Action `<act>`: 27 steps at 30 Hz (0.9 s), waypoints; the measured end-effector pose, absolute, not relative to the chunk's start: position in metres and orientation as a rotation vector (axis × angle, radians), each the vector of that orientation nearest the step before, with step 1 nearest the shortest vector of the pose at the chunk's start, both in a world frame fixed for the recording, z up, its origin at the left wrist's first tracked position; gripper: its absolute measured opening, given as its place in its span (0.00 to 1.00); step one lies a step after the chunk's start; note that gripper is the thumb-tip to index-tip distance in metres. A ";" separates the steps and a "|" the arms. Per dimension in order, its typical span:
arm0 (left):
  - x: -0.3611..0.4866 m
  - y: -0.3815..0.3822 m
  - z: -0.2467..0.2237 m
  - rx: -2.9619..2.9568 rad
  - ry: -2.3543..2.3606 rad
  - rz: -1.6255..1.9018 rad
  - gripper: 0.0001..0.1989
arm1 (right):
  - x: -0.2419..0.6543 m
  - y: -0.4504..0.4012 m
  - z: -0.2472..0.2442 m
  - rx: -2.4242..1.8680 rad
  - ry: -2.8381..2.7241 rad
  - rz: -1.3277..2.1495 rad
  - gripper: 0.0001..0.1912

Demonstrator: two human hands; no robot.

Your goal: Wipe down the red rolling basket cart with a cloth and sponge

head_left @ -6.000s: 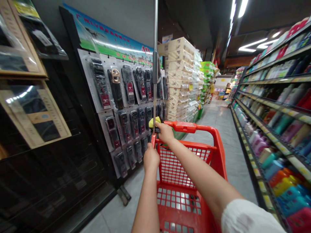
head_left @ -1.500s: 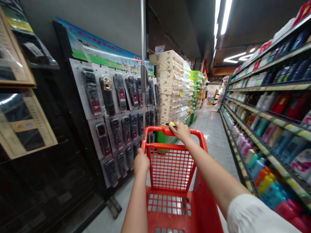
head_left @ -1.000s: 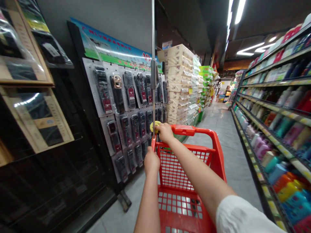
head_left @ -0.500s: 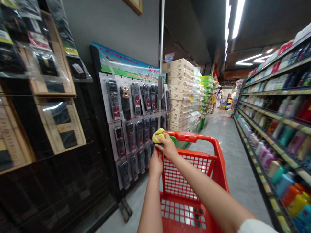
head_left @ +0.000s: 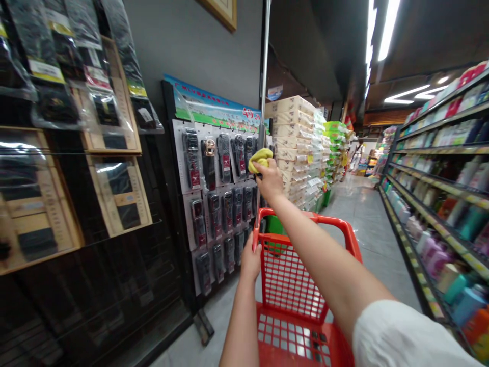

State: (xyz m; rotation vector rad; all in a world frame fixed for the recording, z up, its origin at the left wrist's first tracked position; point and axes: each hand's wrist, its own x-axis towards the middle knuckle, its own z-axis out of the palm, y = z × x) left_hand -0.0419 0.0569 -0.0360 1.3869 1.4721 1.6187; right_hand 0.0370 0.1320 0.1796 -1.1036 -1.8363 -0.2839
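My right hand [head_left: 270, 179] is closed round a yellow cloth [head_left: 260, 160], which it presses against an upright metal pole [head_left: 265, 66]. Lower down, my left hand [head_left: 250, 257] wraps round the left side of the red cart's handle frame [head_left: 256, 232]. The red shopping cart [head_left: 292, 278] stands right in front of me, its mesh seat panel visible. Part of the pole is hidden behind the cloth and my right hand.
On the left hang packaged belts [head_left: 191, 158] on a rack and boxed goods [head_left: 120, 196]. Stacked cream packages [head_left: 292, 135] rise behind the pole. Shelves of bottles [head_left: 439, 255] line the right side of the tiled aisle [head_left: 355, 214]. A person [head_left: 357, 155] is far off.
My right hand has moved up with the yellow cloth, away from my left hand. The left hand is slightly lower, on the cart's frame. The view has shifted a little left.
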 end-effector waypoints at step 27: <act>-0.042 0.055 -0.039 0.638 1.157 1.727 0.49 | 0.071 0.083 0.034 -1.136 -2.265 0.318 0.20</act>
